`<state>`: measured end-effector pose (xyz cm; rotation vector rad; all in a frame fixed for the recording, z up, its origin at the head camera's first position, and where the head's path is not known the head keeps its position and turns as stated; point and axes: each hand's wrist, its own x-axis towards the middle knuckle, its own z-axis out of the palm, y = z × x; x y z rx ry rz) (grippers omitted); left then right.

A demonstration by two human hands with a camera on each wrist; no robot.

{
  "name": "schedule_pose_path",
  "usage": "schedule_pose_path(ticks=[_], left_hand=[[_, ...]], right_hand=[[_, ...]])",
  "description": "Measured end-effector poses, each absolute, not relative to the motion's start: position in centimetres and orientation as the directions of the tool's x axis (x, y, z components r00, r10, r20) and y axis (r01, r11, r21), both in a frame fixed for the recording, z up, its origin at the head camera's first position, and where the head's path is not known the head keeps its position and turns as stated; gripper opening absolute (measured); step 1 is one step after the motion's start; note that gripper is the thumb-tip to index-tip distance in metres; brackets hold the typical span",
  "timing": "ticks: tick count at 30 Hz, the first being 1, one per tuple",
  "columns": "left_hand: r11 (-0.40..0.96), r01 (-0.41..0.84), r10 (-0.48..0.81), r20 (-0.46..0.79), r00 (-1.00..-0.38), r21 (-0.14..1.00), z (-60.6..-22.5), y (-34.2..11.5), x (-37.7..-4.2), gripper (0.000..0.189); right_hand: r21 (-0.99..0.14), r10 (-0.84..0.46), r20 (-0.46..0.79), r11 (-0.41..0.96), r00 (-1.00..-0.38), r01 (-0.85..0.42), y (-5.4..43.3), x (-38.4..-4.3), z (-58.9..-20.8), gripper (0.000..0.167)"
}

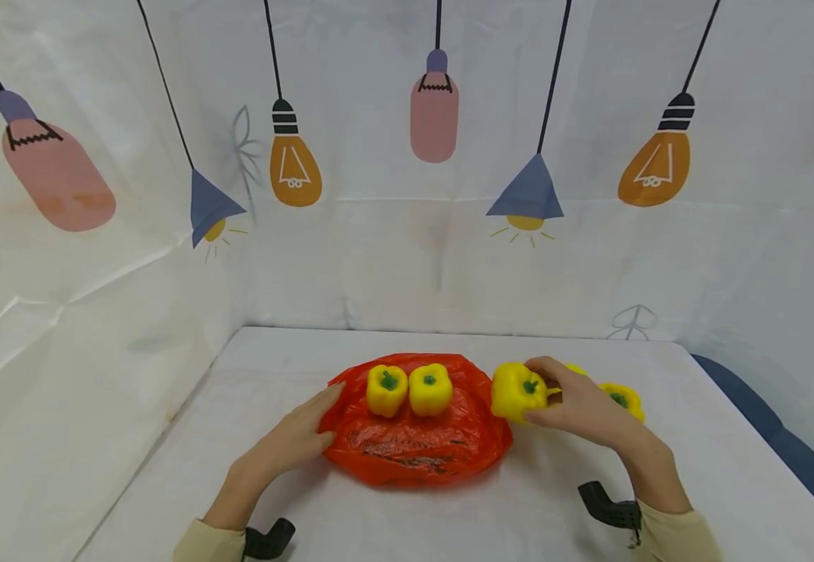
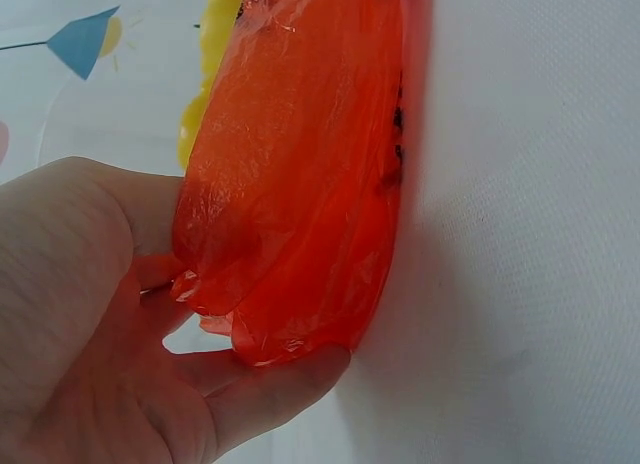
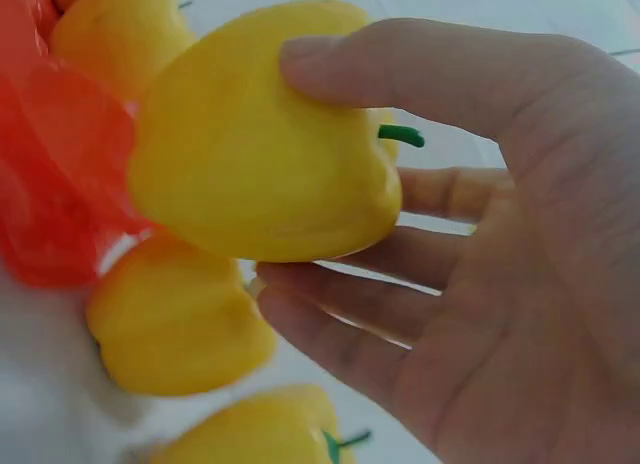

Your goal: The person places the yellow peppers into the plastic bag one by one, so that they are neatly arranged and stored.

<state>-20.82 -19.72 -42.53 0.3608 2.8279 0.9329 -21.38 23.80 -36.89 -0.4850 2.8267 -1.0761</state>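
Observation:
A red plastic bag [image 1: 414, 449] lies flat in the middle of the white table [image 1: 449, 523]. Two yellow bell peppers [image 1: 387, 390] [image 1: 431, 389] sit side by side on its far half. My left hand [image 1: 322, 428] holds the bag's left edge between thumb and fingers; in the left wrist view the bag [image 2: 300, 184] folds over my fingers. My right hand [image 1: 538, 393] grips a third yellow pepper [image 1: 512, 394] [image 3: 260, 154] just off the bag's right edge, thumb on one side and fingers on the other, its green stem toward my palm.
More yellow peppers [image 1: 623, 400] [image 3: 175, 324] lie on the table behind and to the right of my right hand. White sheets printed with lamps wall in the table at the back and left. A dark blue edge [image 1: 786, 445] runs along the right.

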Motion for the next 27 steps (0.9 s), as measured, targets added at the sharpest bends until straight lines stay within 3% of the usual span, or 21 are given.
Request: schedule_pose_path(ticks=[13, 27], left_hand=[[0.779, 0.188, 0.274, -0.055, -0.960, 0.599, -42.6, -19.4, -21.0, 0.072], [0.782, 0.171, 0.262, -0.067, -0.963, 0.600, -42.9, -19.8, -21.1, 0.072]], right_hand=[[-0.625, -0.321, 0.048, 0.729, -0.946, -0.279, 19.1, -24.3, -39.0, 0.070], [-0.533, -0.293, 0.021, 0.806, -0.956, -0.259, 16.9, -24.3, -40.4, 0.068]])
